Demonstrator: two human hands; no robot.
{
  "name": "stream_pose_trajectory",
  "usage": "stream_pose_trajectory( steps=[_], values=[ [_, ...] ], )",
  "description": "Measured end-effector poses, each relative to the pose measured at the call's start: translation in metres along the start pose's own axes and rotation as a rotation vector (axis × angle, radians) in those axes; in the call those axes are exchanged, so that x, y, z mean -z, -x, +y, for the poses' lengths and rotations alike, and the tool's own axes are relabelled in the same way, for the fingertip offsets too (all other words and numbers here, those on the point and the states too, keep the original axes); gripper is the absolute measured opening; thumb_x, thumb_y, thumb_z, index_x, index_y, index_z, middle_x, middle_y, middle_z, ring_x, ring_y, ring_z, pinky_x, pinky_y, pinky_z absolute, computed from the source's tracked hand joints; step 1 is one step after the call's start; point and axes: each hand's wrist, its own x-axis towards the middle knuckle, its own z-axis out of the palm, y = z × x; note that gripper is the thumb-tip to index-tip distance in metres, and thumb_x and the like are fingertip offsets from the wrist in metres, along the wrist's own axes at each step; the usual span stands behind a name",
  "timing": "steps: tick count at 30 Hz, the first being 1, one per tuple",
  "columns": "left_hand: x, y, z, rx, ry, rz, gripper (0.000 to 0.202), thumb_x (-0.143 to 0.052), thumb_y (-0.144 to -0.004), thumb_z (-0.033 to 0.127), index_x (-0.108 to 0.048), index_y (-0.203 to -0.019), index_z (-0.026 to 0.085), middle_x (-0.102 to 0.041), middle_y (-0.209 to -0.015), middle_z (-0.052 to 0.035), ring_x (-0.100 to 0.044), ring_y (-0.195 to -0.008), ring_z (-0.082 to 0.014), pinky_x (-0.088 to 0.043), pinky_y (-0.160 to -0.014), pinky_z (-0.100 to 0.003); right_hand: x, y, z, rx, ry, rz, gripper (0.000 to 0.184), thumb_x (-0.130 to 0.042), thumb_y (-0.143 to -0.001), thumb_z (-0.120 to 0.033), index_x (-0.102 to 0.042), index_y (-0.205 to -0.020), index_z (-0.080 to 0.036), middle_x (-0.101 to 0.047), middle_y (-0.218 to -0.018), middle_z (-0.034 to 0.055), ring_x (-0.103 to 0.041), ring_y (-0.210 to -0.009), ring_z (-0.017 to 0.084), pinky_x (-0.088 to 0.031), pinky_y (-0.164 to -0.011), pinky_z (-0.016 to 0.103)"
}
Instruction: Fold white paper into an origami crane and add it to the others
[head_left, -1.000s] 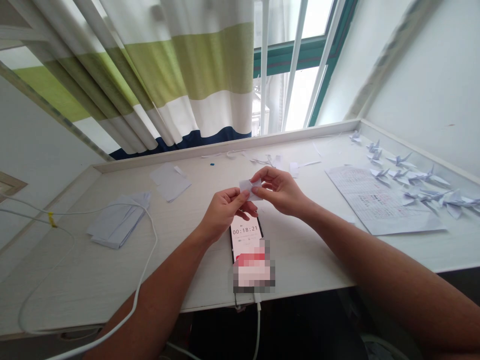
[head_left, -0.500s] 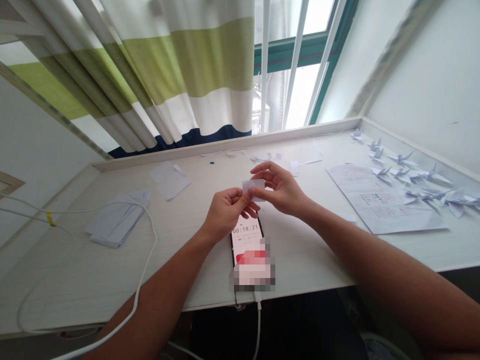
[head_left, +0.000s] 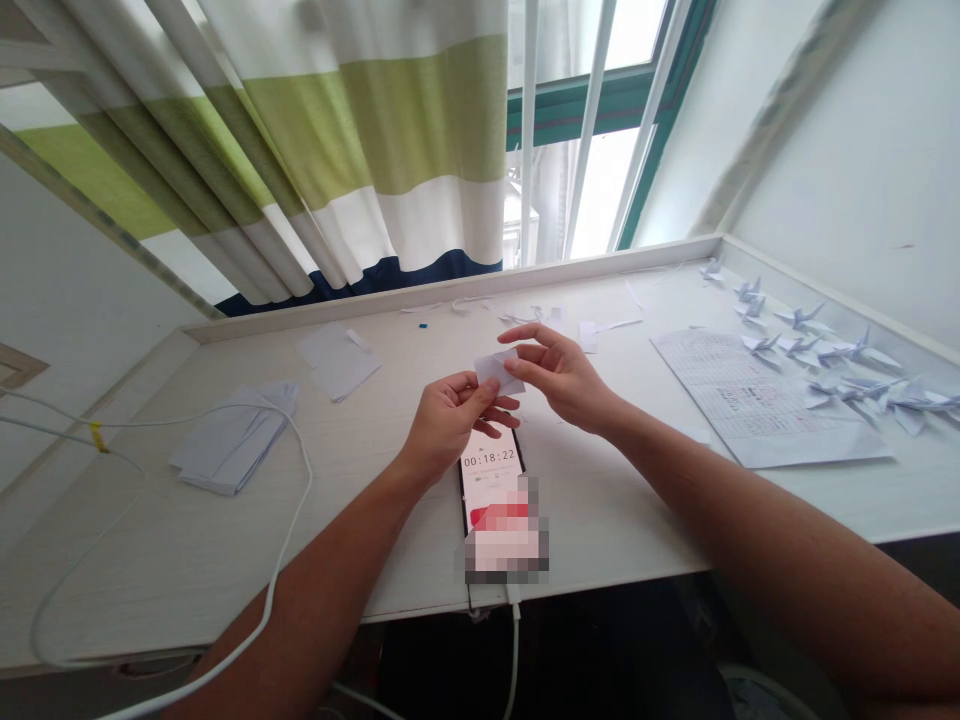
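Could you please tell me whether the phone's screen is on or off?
On: the phone has a lit display reading 00:18:22.

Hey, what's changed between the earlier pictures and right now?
The paper piece has tilted, its right end higher, and compared with the first picture, the right hand's index finger has straightened. The phone's timer went from 00:18:21 to 00:18:22. The left hand still pinches the paper piece. The paper stack and cranes stayed put.

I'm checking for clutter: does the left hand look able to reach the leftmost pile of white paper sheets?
Probably yes: the pile looks close, but the left hand is pinching a small white paper piece, and a thin white cable crosses the pile in this view.
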Motion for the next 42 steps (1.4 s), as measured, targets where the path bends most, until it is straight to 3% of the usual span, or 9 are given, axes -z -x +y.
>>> stream_pose_trajectory(
  steps=[5,14,20,29,36,42],
  values=[
    [0.001,0.0,0.001,0.031,0.02,0.053,0.045,-0.081,-0.088,0.052,-0.071,-0.106,0.013,-0.083,-0.099,-0.0143,-0.082,-0.075,-0.0239,-0.057,-0.056,-0.026,0.002,-0.002,0.002,0.012,0.055,0.048,0.033,-0.079,-0.091,-0.042,-0.068,-0.113,-0.02,-0.078,-0.096,0.0049,-0.072,-0.087,0.018,-0.057,-0.083,0.037],
    [0.004,0.001,0.002,0.108,0.057,0.006,0.036,-0.079,-0.09,0.043,-0.075,-0.11,0.012,-0.084,-0.101,-0.0148,-0.082,-0.075,-0.0252,-0.058,-0.054,-0.025,0.0,0.0,0.003,0.075,0.113,0.038,0.032,-0.083,-0.086,-0.031,-0.071,-0.114,-0.02,-0.078,-0.091,0.0035,-0.075,-0.086,0.02,-0.061,-0.083,0.039],
    [0.004,0.001,0.002,0.11,0.017,0.011,0.041,-0.085,-0.084,0.047,-0.078,-0.104,0.012,-0.082,-0.111,-0.0173,-0.083,-0.08,-0.0271,-0.058,-0.054,-0.026,0.003,0.0,0.0,0.01,0.071,-0.014,0.032,-0.08,-0.09,-0.035,-0.069,-0.116,-0.019,-0.079,-0.092,0.0052,-0.077,-0.084,0.021,-0.063,-0.078,0.039],
    [0.003,0.0,-0.002,0.096,-0.052,-0.026,0.052,-0.085,-0.081,0.06,-0.077,-0.096,0.011,-0.083,-0.102,-0.0167,-0.082,-0.073,-0.0249,-0.055,-0.053,-0.023,-0.006,0.001,0.003,-0.024,0.081,-0.003,0.047,-0.086,-0.083,-0.031,-0.063,-0.122,-0.017,-0.067,-0.076,-0.0032,-0.065,-0.064,0.013,-0.053,-0.057,0.028],
    [0.002,0.0,-0.005,0.078,-0.094,-0.022,0.053,-0.083,-0.082,0.063,-0.076,-0.096,0.012,-0.083,-0.092,-0.0149,-0.081,-0.071,-0.0251,-0.054,-0.051,-0.023,-0.01,0.002,0.008,0.026,0.135,0.077,0.042,-0.085,-0.084,-0.032,-0.066,-0.117,-0.017,-0.059,-0.065,-0.0069,-0.058,-0.059,0.012,-0.045,-0.054,0.026],
    [0.001,0.001,-0.003,0.069,-0.098,-0.041,0.05,-0.084,-0.082,0.059,-0.077,-0.098,0.012,-0.084,-0.096,-0.0149,-0.082,-0.073,-0.0248,-0.055,-0.055,-0.024,-0.01,0.003,0.005,0.021,0.111,0.046,0.041,-0.082,-0.086,-0.031,-0.066,-0.12,-0.016,-0.053,-0.061,-0.0093,-0.053,-0.057,0.011,-0.043,-0.055,0.026]
  ],
)
